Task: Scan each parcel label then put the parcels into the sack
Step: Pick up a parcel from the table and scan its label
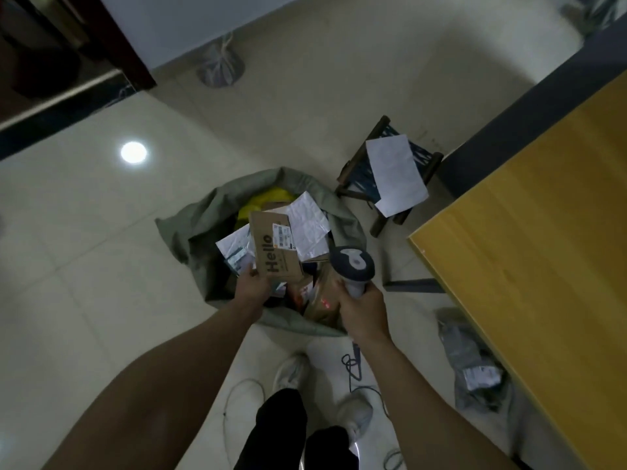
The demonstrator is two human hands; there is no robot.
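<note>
Both my bare arms reach forward and down, the forearms drawing closer toward the wrists. My left hand (252,288) grips the near end of a cardboard parcel (276,245), back of the hand up. My right hand (363,312), near it but apart, is wrapped round the handle of a barcode scanner (353,266), knuckles up, wrist straight.

Bare forearms (210,340), black trousers (281,425), pale trainers (290,371).
</note>
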